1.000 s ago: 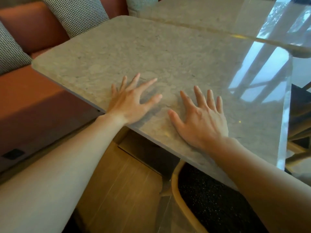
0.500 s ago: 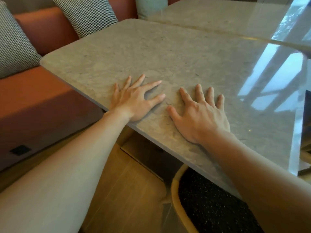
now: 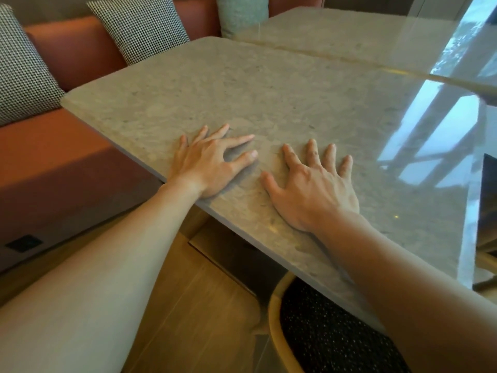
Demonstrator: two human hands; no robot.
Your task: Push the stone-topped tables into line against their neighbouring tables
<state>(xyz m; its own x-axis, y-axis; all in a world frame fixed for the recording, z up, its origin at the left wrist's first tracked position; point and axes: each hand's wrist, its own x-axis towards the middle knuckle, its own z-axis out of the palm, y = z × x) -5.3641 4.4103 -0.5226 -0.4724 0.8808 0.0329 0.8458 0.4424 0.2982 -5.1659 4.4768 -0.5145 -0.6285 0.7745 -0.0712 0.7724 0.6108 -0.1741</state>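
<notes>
The person's left hand (image 3: 207, 165) and right hand (image 3: 314, 189) lie flat, side by side, on the near edge of the stone-topped table (image 3: 269, 98). Neither grip is closed on anything: the fingers are straight and spread, palms pressing on the stone. The far edge of this table runs alongside the neighbouring table (image 3: 349, 36). Glare from the window makes it hard to tell whether the two tops touch all along the seam. An orange bench (image 3: 67, 157) with checked cushions (image 3: 139, 25) sits to the left. A chair (image 3: 322, 343) with a dark speckled seat stands under the near edge, on the wooden floor (image 3: 201, 305).
</notes>
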